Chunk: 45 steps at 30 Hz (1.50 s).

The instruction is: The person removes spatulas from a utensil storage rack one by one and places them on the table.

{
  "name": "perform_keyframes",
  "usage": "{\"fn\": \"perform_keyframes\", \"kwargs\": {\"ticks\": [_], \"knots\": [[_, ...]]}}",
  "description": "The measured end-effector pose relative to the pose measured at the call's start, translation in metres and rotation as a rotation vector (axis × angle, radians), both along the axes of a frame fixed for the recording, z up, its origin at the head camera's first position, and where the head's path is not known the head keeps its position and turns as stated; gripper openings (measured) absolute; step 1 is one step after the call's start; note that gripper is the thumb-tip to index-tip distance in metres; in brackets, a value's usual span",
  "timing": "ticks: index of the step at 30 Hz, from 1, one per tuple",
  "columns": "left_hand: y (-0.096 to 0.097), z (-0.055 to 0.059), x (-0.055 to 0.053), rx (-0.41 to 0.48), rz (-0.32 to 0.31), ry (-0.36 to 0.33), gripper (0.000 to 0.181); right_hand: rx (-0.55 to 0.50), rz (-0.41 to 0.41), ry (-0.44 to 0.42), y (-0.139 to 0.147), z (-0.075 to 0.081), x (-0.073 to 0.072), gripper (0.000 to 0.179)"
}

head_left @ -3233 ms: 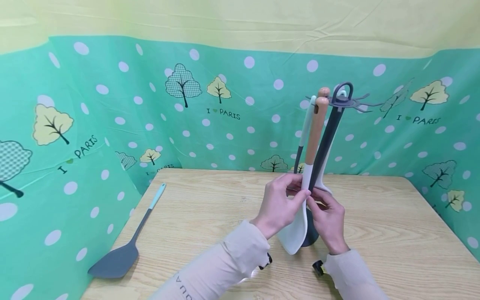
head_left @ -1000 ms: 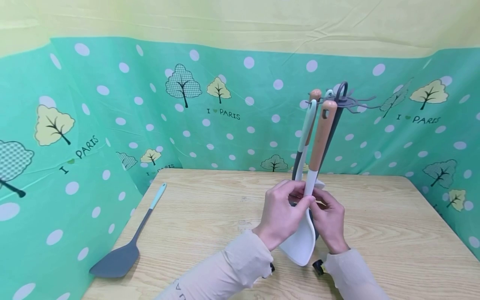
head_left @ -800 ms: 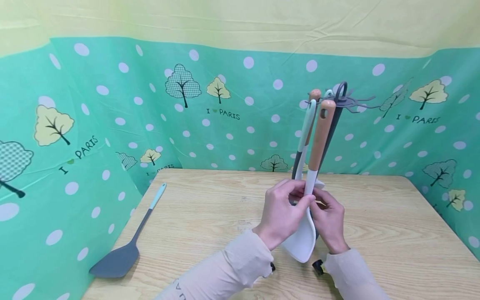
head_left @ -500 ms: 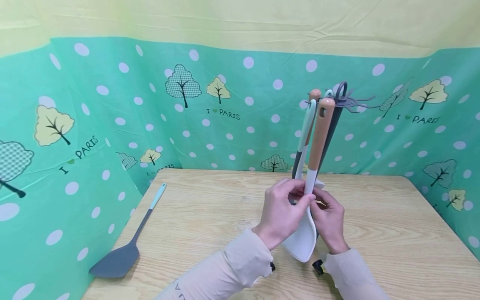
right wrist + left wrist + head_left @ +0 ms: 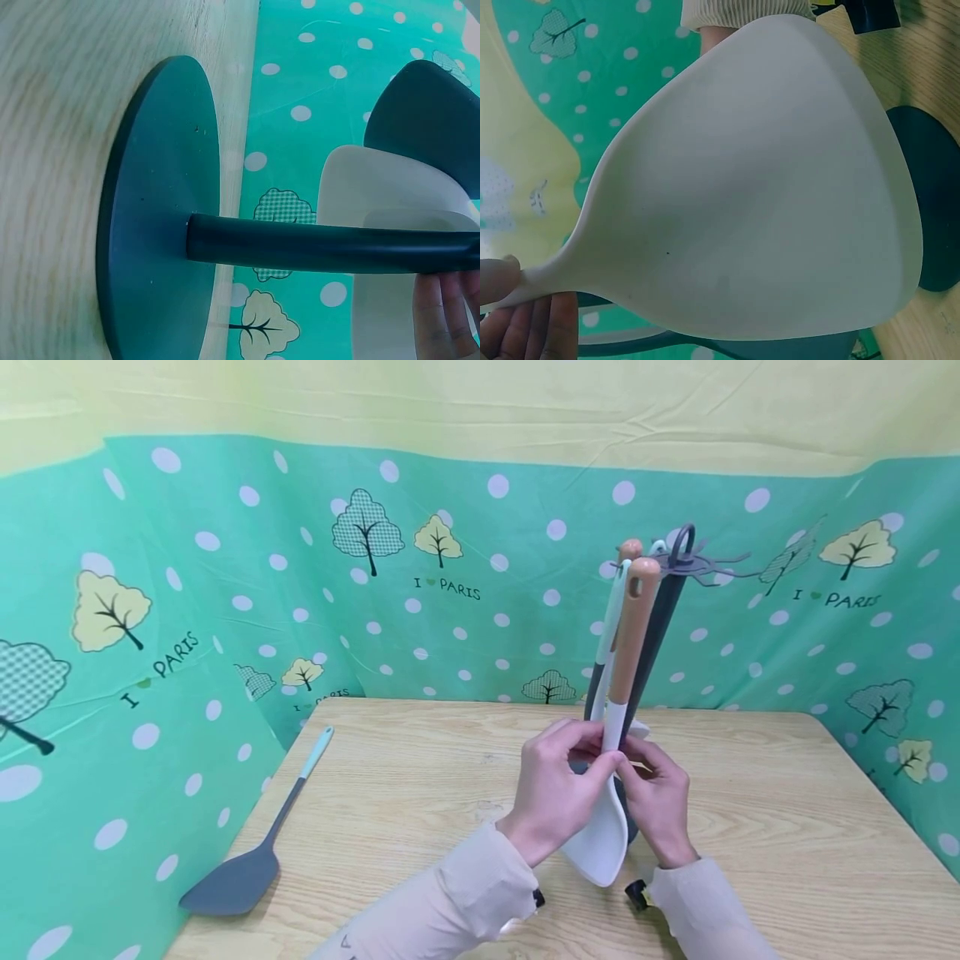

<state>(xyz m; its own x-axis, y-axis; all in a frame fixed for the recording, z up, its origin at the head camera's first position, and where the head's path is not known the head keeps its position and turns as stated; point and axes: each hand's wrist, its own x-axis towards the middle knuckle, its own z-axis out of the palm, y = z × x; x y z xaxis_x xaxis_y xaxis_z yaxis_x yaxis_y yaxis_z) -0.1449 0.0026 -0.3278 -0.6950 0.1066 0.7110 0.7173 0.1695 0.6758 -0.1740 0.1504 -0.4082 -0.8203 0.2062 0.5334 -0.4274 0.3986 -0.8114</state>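
My left hand pinches the white neck of a spatula with a wooden handle, held upright with its broad blade hanging below the fingers. Behind it stands a dark utensil stand with a ring of hooks on top and a round base on the table. My right hand holds the stand's pole, its fingertips beside the spatula neck. A mint-handled utensil and another wooden-handled one hang from the hooks. The spatula's handle hole is in front of the ring.
A dark grey turner with a mint handle lies near the left edge of the wooden table. A green and yellow patterned cloth rises behind and at the left side.
The hook ring has turned since the oldest frame, shifting the hanging utensils. The spatula handle swung right, then tilted back left in my left hand. My right hand has stayed in place.
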Motion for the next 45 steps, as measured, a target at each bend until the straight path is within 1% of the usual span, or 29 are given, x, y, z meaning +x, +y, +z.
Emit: {"fn": "perform_keyframes", "kwargs": {"ticks": [2,6,9,13,16,23,32,39,45], "knots": [[-0.002,-0.001,0.001,-0.010,0.013,0.004,0.018,-0.006,-0.001,-0.010,0.002,-0.006,-0.004,0.028],[-0.007,-0.002,0.002,-0.011,0.026,-0.012,0.016,-0.021,-0.001,-0.014,0.008,-0.020,-0.014,0.027],[-0.011,-0.004,0.003,-0.002,0.021,-0.050,0.014,-0.021,-0.001,-0.004,0.009,-0.023,-0.016,0.025],[-0.017,-0.007,0.006,-0.012,0.026,-0.093,0.015,-0.020,0.004,0.016,0.009,-0.024,-0.016,0.024],[-0.021,-0.010,0.006,-0.026,0.039,-0.109,0.016,-0.024,0.007,0.013,0.009,-0.024,-0.016,0.024],[-0.029,-0.017,0.007,-0.037,0.068,-0.121,0.019,-0.016,-0.009,-0.015,0.009,-0.023,-0.015,0.025],[-0.038,-0.025,0.008,-0.062,0.090,-0.142,0.019,-0.022,0.000,-0.007,0.009,-0.024,-0.016,0.024],[-0.044,-0.029,0.011,-0.060,0.092,-0.162,0.019,-0.007,-0.021,-0.029,0.009,-0.024,-0.015,0.024],[-0.052,-0.032,0.014,-0.085,0.108,-0.190,0.018,-0.036,-0.005,-0.013,0.009,-0.024,-0.016,0.024]]}}
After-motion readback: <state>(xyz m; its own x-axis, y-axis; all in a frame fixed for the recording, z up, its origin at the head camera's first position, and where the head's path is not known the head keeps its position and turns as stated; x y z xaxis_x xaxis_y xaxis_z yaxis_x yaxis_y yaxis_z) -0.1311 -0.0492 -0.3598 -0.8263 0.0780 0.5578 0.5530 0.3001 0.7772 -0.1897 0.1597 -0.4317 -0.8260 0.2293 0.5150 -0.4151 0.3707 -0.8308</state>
